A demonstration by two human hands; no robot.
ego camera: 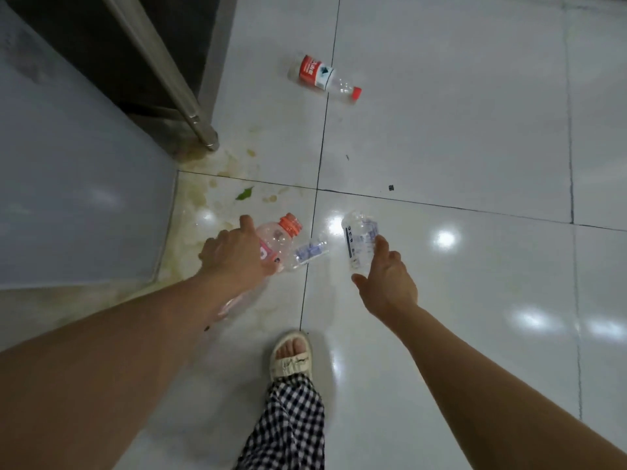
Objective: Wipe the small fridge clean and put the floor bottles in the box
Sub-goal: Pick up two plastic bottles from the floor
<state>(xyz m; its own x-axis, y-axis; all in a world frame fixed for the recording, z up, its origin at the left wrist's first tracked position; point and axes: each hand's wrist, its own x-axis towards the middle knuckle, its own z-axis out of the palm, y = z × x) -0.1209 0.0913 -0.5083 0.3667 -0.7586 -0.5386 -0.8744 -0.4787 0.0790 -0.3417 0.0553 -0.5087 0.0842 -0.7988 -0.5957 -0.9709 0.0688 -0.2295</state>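
Bottles lie on the floor (441, 130) beside the fridge (74, 198). The left hand (234, 252) grips the orange-capped bottle (276, 239), another clear bottle (308, 252) touching it; the right hand (386, 279) holds a clear bottle (358, 239) at its base. A red-label bottle (322, 78) lies well apart. Empty thin plastic looks light, crushable and slick: grasp mid-body or neck, gently.
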